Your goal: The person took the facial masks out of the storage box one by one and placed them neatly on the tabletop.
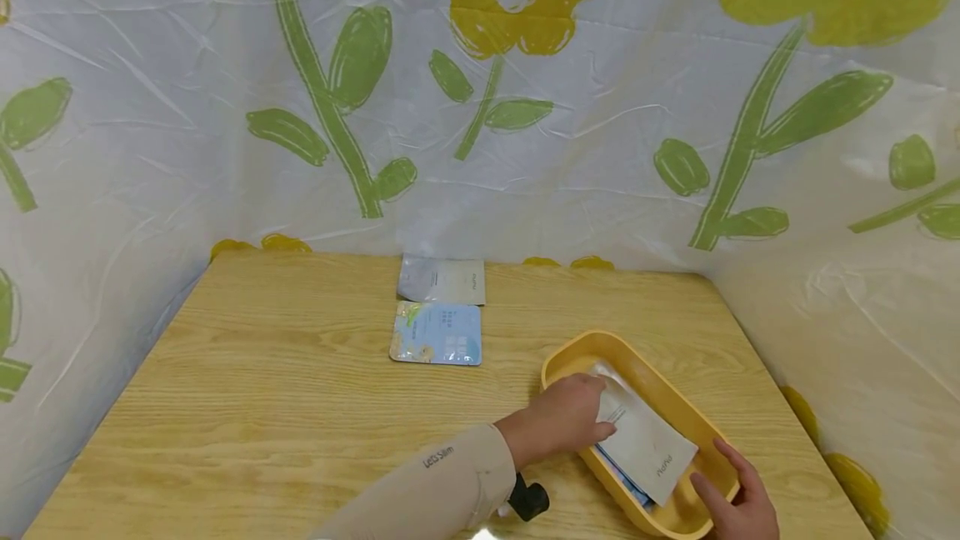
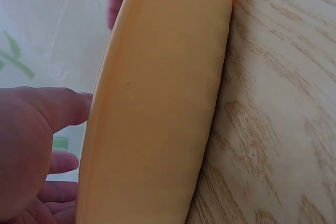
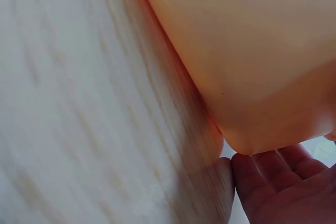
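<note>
A yellow plastic basket stands at the right of the wooden table, set at a slant. In it lies a white packet with small dark print, on top of a bluish packet that shows only along one edge. My left hand reaches over the basket's near side to the white packet's upper end, its thumb and fingers apart; the fingertips are partly hidden. With the thumb inside and the fingers outside, my right hand grips the basket's near right end. The right wrist view shows those fingers against its base.
Farther back on the table lie a light blue packet and, just behind it, a grey-white packet. Flower-printed cloth walls the back and sides. A black strap or mount shows beside the left sleeve.
</note>
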Motion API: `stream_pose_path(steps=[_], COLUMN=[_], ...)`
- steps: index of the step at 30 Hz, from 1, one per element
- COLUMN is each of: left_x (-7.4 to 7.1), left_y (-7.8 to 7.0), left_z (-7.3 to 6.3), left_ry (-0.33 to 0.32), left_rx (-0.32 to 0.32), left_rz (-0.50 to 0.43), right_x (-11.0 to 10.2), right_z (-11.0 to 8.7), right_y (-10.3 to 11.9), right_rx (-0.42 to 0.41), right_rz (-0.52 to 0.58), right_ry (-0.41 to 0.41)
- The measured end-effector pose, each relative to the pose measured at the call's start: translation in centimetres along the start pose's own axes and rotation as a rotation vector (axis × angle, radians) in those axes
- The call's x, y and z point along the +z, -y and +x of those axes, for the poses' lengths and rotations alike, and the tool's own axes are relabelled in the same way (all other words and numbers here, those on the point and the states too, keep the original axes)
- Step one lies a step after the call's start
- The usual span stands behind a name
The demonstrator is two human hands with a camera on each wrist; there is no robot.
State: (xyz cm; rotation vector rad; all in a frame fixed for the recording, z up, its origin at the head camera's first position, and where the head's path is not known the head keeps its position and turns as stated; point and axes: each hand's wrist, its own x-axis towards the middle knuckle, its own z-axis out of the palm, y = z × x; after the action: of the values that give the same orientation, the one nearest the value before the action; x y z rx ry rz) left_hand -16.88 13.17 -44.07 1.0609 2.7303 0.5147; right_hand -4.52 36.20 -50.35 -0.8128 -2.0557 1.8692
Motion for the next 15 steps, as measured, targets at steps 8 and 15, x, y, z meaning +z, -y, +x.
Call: stream_pose_path(steps=[8,15], left_x=[0.08,0.62], left_y=[-0.39,-0.47], left_z=[0.36,0.64], left_ry=[-0.006,0.007], left_rx=[-0.039,-0.112], left_rz=[0.035,0.117], right_x=[-0.10,-0.23], right_z=[-0.07,-0.22], right_y=[-0.05,-0.28], right_rx=[-0.040,-0.077], right_rz=[-0.019,-0.014], right_ry=[0.011,0.009])
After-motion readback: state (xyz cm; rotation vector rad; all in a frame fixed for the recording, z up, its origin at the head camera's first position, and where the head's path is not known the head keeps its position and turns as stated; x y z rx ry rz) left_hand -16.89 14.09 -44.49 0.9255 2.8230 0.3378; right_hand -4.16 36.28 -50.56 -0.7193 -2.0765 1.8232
